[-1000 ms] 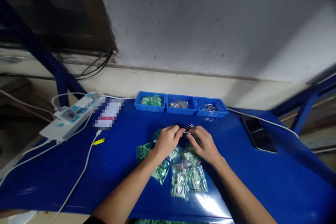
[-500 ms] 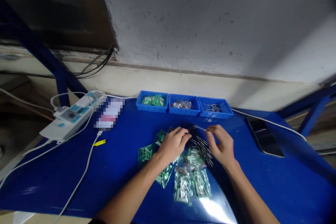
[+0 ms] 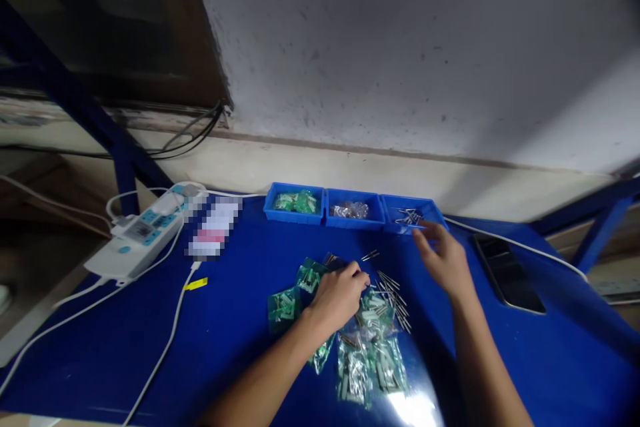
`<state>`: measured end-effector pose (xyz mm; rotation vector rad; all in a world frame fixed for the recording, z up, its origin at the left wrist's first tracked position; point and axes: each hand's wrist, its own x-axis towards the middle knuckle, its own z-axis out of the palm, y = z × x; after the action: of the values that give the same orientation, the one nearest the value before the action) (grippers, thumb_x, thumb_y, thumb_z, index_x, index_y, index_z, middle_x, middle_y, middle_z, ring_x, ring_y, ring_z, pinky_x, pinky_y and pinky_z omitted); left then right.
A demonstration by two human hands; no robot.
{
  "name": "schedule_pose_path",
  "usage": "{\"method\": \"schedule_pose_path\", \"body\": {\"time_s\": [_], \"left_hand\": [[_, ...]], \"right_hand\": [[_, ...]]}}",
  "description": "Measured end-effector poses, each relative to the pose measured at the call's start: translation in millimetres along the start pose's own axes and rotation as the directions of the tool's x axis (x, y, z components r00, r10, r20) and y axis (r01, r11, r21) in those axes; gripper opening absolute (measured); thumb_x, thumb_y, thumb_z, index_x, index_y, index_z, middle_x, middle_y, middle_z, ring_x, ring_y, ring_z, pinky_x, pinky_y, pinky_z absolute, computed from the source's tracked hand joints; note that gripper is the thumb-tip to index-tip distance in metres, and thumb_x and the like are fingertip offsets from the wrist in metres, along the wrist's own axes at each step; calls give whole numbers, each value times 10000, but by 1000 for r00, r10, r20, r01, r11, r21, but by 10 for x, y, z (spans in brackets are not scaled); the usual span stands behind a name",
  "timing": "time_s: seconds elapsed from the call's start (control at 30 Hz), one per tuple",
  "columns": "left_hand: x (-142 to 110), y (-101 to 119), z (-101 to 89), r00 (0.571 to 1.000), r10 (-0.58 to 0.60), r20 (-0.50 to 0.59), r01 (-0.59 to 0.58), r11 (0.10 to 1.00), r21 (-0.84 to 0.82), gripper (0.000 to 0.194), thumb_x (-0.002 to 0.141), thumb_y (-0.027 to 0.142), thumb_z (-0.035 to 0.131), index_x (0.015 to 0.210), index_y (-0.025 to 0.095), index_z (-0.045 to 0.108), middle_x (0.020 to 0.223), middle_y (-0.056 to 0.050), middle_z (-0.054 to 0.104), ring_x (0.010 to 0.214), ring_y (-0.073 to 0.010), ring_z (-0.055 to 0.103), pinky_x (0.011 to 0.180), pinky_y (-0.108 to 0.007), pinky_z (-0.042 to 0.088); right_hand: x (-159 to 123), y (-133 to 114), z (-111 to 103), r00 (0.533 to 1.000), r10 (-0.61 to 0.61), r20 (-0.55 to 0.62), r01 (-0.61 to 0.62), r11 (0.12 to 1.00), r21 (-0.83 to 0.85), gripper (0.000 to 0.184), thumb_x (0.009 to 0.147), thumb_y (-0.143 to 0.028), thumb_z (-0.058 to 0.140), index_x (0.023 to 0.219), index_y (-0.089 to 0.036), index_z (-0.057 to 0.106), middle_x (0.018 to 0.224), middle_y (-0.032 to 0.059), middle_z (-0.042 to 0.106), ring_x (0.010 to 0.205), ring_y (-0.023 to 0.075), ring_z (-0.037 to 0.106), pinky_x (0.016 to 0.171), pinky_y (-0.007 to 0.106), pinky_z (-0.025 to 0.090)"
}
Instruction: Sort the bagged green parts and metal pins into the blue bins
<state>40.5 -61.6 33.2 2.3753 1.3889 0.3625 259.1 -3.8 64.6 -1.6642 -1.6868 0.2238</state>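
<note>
Right hand point(image 3: 444, 259) moved from slim silver metal rods point(image 3: 401, 311) to rightmost rectangular blue plastic bin point(image 3: 407, 201) — work spans both. Left hand point(image 3: 340, 295) near rods; can't tell either grip.

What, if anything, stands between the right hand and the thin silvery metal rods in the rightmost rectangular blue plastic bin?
At most the bin's low front wall, which the right hand overlaps in view; no lid covers the rods.

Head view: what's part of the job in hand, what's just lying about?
Likely in the job:
loose metal rods
green bags by the left hand
right blue bin by the right hand
left blue bin
middle blue bin

Likely lying about:
dark phone
white power strip
yellow tag
</note>
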Motion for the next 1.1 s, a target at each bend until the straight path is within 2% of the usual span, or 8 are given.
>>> {"method": "schedule_pose_path", "body": {"time_s": [0.1, 0.23, 0.43, 0.57, 0.73, 0.87, 1.0, 1.1], "left_hand": [[5, -33, -1, 998, -56, -5, 56, 998, -20, 154, 898, 224, 446, 946, 236, 592, 992, -25, 591, 766, -173, 644, 660, -282, 514], [5, -52, -21, 996, -89, -31, 88, 995, -53, 141, 869, 255, 516, 1006, 259, 547, 1024, -20, 595, 803, -206, 646, 671, -311, 511], [7, -63, -23, 988, -140, -71, 135, 988, -71, 199, 895, 151, 420, 1068, 223, 488, 1010, -54, 611, 855, -213, 632, 703, -306, 491], [21, -119, 0, 979, -104, -177, 70, 980, -189, 172, 917, 151, 373, 1038, 203, 484, 996, -54, 594, 918, -198, 597, 781, -313, 481], [37, -164, -11, 964, -73, -254, -30, 925, -380, 193, 896, 104, 380, 1027, 191, 492, 1014, -66, 584, 961, -175, 570, 833, -301, 474], [39, -157, -63, 947, -86, -311, -70, 886, -458, 139, 893, 191, 462, 1023, 197, 512, 955, -44, 592, 904, -164, 582, 817, -288, 475], [31, -159, -120, 941, -63, -331, -80, 913, -400, 119, 910, 237, 444, 911, 198, 557, 889, -26, 589, 843, -150, 584, 764, -259, 465], [31, -163, -137, 942, -76, -328, -39, 943, -330, 173, 927, 231, 399, 890, 198, 565, 868, -27, 602, 815, -151, 583, 738, -259, 451]], "right_hand": [[-247, 46, 228, 981, -48, 190, 37, 998, 60, 374, 861, -464, 483, 1055, -167, 600, 867, 81, 673, 768, 211, 637, 654, 318, 494], [-425, -63, 362, 904, -209, 374, 190, 978, 87, 292, 882, -389, 483, 1062, -194, 605, 939, 76, 669, 858, 221, 625, 713, 348, 506], [-450, -253, 352, 851, -322, 415, 299, 947, 122, 245, 882, -333, 499, 1073, -213, 595, 940, 71, 655, 889, 224, 592, 778, 385, 494], [-499, -305, 357, 822, -372, 430, 307, 927, 215, 206, 872, -286, 514, 1054, -213, 577, 938, 70, 635, 877, 211, 590, 758, 355, 494], [-512, -333, 356, 830, -425, 360, 355, 902, 246, 128, 897, -272, 484, 932, -211, 591, 873, 63, 633, 824, 205, 586, 737, 350, 479], [-509, -328, 355, 863, -405, 303, 345, 910, 231, 182, 926, -306, 435, 855, -205, 568, 775, 51, 606, 738, 190, 561, 668, 319, 452], [-524, -303, 395, 893, -356, 276, 294, 925, 242, 306, 950, -330, 367, 704, -206, 500, 642, 19, 525, 618, 160, 511, 591, 287, 412], [-538, -306, 415, 890, -352, 288, 273, 920, 282, 272, 948, -333, 371, 777, -202, 537, 720, 39, 575, 685, 170, 550, 637, 293, 435]]}}
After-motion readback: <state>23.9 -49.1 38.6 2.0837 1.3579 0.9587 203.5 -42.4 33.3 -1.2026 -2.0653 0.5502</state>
